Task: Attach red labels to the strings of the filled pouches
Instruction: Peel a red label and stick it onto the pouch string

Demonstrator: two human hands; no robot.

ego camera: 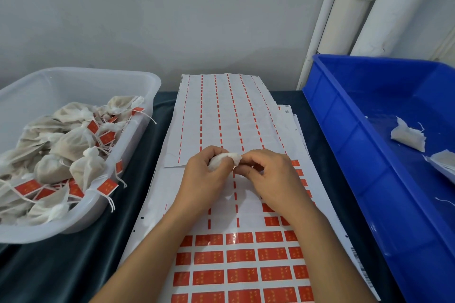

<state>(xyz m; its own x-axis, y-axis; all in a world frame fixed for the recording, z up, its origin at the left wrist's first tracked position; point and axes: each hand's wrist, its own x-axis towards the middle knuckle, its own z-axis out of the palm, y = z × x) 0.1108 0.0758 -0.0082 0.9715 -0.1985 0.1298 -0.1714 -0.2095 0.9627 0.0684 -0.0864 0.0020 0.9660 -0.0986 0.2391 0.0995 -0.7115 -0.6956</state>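
1 head cam, looking fwd and down, close over label sheets (pixel 221 118) on the table (pixel 73 265).

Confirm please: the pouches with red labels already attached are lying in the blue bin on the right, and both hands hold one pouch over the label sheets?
Not quite. The head view shows the labelled pouches in the clear tub on the left. The blue bin on the right holds only a few unlabelled ones. The left hand and right hand do hold one pouch over the label sheets.
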